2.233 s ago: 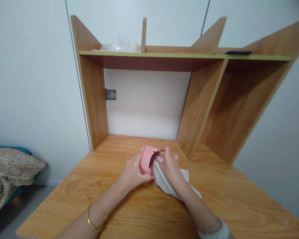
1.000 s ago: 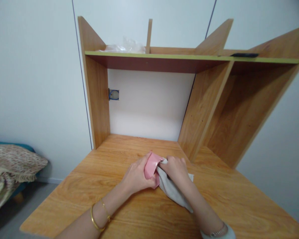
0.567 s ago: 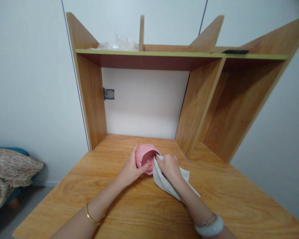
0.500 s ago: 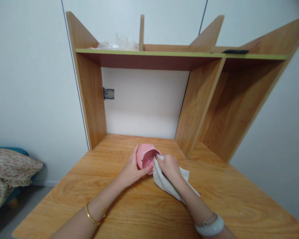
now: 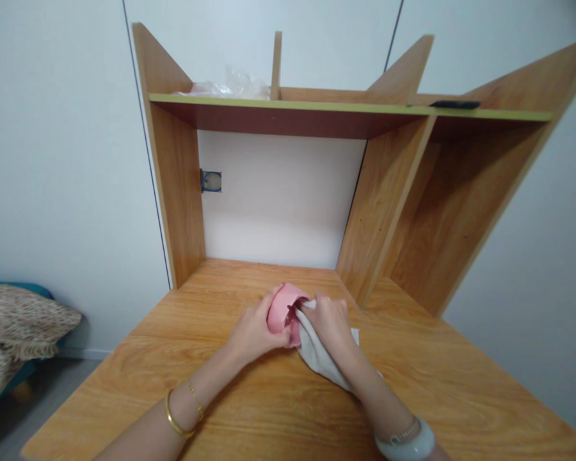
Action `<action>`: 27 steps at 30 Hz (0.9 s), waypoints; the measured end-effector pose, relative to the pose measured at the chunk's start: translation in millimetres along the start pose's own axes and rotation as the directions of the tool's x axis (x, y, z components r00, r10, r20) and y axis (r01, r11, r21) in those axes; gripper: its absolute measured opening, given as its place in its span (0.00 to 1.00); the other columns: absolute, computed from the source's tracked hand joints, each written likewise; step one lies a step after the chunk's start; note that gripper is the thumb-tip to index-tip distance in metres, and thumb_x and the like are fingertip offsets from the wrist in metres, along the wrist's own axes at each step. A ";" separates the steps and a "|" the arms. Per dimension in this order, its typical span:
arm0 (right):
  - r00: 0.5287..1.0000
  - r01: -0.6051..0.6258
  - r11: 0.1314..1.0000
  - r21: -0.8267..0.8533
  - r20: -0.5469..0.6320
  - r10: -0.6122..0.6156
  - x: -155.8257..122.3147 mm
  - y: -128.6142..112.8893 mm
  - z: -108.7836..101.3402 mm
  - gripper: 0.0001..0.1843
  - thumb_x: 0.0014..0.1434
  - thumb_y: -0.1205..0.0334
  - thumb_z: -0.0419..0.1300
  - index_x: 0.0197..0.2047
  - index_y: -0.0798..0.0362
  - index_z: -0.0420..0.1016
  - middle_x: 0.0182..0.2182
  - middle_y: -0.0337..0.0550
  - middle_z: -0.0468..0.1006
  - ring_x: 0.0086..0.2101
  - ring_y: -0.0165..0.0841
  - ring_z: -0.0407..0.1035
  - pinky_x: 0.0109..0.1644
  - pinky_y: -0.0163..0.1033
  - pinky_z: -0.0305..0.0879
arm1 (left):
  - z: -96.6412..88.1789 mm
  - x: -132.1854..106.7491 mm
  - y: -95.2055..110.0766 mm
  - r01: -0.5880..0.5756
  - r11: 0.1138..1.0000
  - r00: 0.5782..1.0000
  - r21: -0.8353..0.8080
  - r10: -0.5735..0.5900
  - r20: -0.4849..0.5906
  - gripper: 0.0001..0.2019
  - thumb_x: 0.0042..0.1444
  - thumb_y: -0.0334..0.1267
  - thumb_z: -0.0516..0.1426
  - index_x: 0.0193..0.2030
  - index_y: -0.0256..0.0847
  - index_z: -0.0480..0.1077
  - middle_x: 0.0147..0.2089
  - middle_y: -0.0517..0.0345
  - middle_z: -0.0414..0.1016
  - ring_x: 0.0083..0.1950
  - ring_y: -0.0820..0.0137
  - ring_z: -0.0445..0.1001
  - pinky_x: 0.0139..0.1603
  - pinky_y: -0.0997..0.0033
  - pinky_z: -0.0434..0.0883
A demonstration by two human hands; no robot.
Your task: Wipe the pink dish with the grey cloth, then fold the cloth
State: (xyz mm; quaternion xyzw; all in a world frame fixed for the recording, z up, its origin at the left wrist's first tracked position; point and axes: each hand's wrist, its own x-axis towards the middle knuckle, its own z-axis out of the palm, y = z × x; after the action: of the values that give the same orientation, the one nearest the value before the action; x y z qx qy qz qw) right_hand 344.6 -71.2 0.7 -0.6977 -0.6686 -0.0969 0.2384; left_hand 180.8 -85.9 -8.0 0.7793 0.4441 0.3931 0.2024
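Note:
A glossy pink bowl (image 5: 281, 308) is tilted on its side above the desk, its opening turned towards the right. My left hand (image 5: 256, 330) is closed around its left side, with the thumb at the lower rim. My right hand (image 5: 330, 320) grips a pale grey cloth (image 5: 317, 351) and presses part of it into the bowl's opening. The rest of the cloth hangs down under my right wrist. Fingertips of my right hand are hidden inside the bowl.
The wooden desk (image 5: 182, 358) carries a hutch with a shelf (image 5: 288, 109). Clear plastic wrapping (image 5: 235, 84) and a flat black object (image 5: 455, 104) lie on that shelf. An open wall socket box (image 5: 212, 181) shows behind. A patterned blanket (image 5: 24, 317) is at far left.
The bowl has turned so its opening faces more to the right. My right hand has pushed the cloth further into it, and my left hand has shifted slightly around the side.

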 end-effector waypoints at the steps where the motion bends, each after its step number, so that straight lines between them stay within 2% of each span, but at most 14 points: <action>1: 0.998 0.043 0.998 -0.036 -0.043 -0.045 -1.1 0.3 -1.2 0.15 0.55 0.55 0.52 0.26 0.56 0.72 0.23 0.52 0.76 0.27 0.40 0.70 0.33 0.40 0.52 | -0.3 -0.9 2.7 0.001 1.000 1.000 0.026 -0.001 0.011 0.38 0.41 0.40 0.59 0.61 0.45 0.52 0.51 0.52 0.70 0.45 0.61 0.71 0.47 0.62 0.68; 3: 0.981 0.134 0.988 -0.081 -0.133 -0.144 -2.6 1.8 -2.6 0.11 0.55 0.59 0.53 0.26 0.55 0.70 0.22 0.48 0.74 0.27 0.38 0.68 0.35 0.40 0.50 | -1.6 -1.8 6.8 0.006 0.998 1.000 0.056 -0.007 0.026 0.37 0.41 0.40 0.58 0.61 0.45 0.53 0.49 0.52 0.71 0.43 0.61 0.72 0.45 0.62 0.69; 8: 0.890 0.313 0.943 -0.109 -0.314 -0.332 -2.9 4.9 -4.2 0.10 0.56 0.59 0.53 0.25 0.53 0.65 0.21 0.43 0.71 0.27 0.36 0.63 0.36 0.39 0.48 | -8.8 -0.5 8.5 0.010 0.999 0.998 0.048 -0.012 0.056 0.36 0.41 0.38 0.57 0.61 0.45 0.53 0.46 0.54 0.73 0.41 0.64 0.73 0.43 0.66 0.70; 10: 0.878 0.341 0.934 -0.111 -0.317 -0.358 -2.4 4.5 -4.1 0.10 0.55 0.60 0.54 0.25 0.53 0.64 0.21 0.42 0.70 0.28 0.36 0.62 0.36 0.39 0.47 | -10.9 -0.1 7.1 -0.012 0.998 0.997 0.067 0.007 0.075 0.36 0.42 0.39 0.57 0.61 0.44 0.52 0.46 0.53 0.73 0.41 0.63 0.73 0.44 0.65 0.69; 13: 0.897 0.335 0.934 -0.127 -0.262 -0.357 -1.0 4.2 -1.4 0.08 0.54 0.61 0.55 0.25 0.53 0.64 0.23 0.43 0.71 0.29 0.37 0.62 0.36 0.39 0.47 | -11.5 -0.9 4.9 -0.030 0.986 0.995 0.165 0.013 0.102 0.37 0.43 0.42 0.57 0.62 0.44 0.50 0.47 0.51 0.72 0.44 0.60 0.72 0.45 0.63 0.68; 16: 0.926 0.285 0.954 -0.095 -0.229 -0.300 1.2 6.5 3.1 0.07 0.53 0.61 0.55 0.25 0.53 0.64 0.24 0.44 0.72 0.29 0.37 0.64 0.36 0.39 0.49 | -10.3 -2.6 3.5 -0.008 0.980 0.993 0.199 -0.015 0.113 0.41 0.45 0.48 0.57 0.64 0.43 0.45 0.50 0.47 0.70 0.47 0.56 0.71 0.47 0.58 0.67; 20: 0.962 0.158 0.987 0.037 -0.233 -0.145 4.2 11.1 4.6 0.10 0.53 0.59 0.53 0.23 0.53 0.64 0.22 0.44 0.72 0.27 0.35 0.64 0.34 0.37 0.50 | -6.0 -3.7 1.0 -0.030 1.000 0.996 0.009 0.029 0.088 0.47 0.44 0.51 0.59 0.66 0.40 0.37 0.57 0.43 0.62 0.55 0.55 0.65 0.52 0.55 0.63; 24: 0.981 -0.006 0.980 0.200 -0.191 0.045 6.7 11.1 1.1 0.14 0.52 0.55 0.53 0.20 0.52 0.63 0.18 0.41 0.71 0.22 0.32 0.62 0.29 0.35 0.49 | 3.2 -4.1 -2.6 -0.109 0.981 0.994 -0.159 0.112 0.009 0.52 0.41 0.49 0.62 0.66 0.39 0.34 0.65 0.42 0.48 0.64 0.57 0.52 0.61 0.55 0.53; 27: 0.982 -0.112 0.931 0.349 -0.107 0.158 8.7 10.8 4.6 0.16 0.50 0.51 0.53 0.18 0.51 0.61 0.16 0.39 0.69 0.20 0.30 0.60 0.25 0.34 0.48 | 10.3 -4.2 -5.6 -0.125 0.965 0.992 -0.230 0.126 -0.011 0.48 0.45 0.44 0.61 0.65 0.41 0.33 0.65 0.43 0.46 0.64 0.59 0.50 0.62 0.55 0.51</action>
State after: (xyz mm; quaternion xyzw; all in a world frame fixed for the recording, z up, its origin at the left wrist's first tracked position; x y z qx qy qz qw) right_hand 355.0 -61.2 -1.5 -0.6822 -0.6082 -0.0094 0.4057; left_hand 184.7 -86.3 -19.9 0.7777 0.3449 0.4527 0.2669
